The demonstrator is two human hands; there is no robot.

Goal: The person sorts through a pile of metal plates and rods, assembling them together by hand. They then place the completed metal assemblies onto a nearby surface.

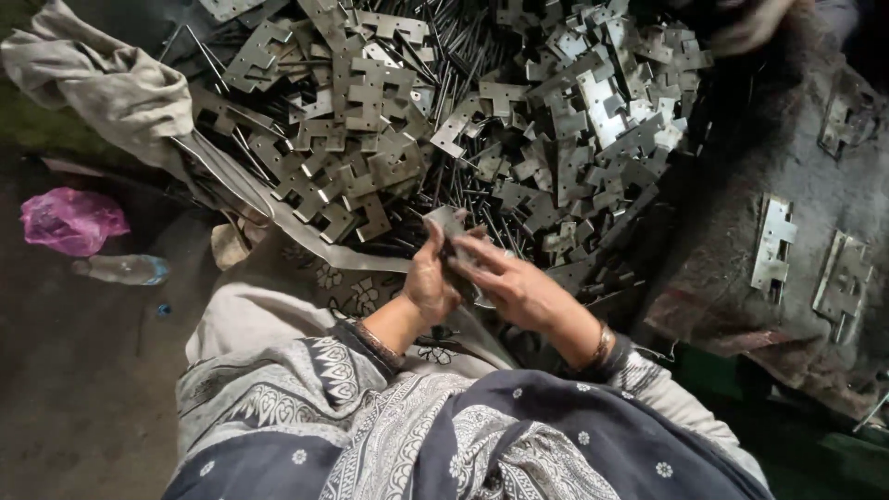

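Note:
My left hand (428, 278) and my right hand (514, 282) meet just above my lap, both gripping a small grey metal hinge plate (448, 220) whose top edge pokes up between the fingers. Directly beyond my hands lies a big heap of notched metal hinge plates (370, 120) mixed with thin dark metal pins (454, 83). My patterned grey and dark blue clothing fills the lower part of the view.
A grey cloth (102, 83) lies at the upper left. A pink plastic bag (69, 220) and a clear bottle (125, 268) sit on the dark floor at left. Assembled hinges (773, 245) rest on a dark fabric (796, 139) at right. Another person's hand (750, 23) shows at top right.

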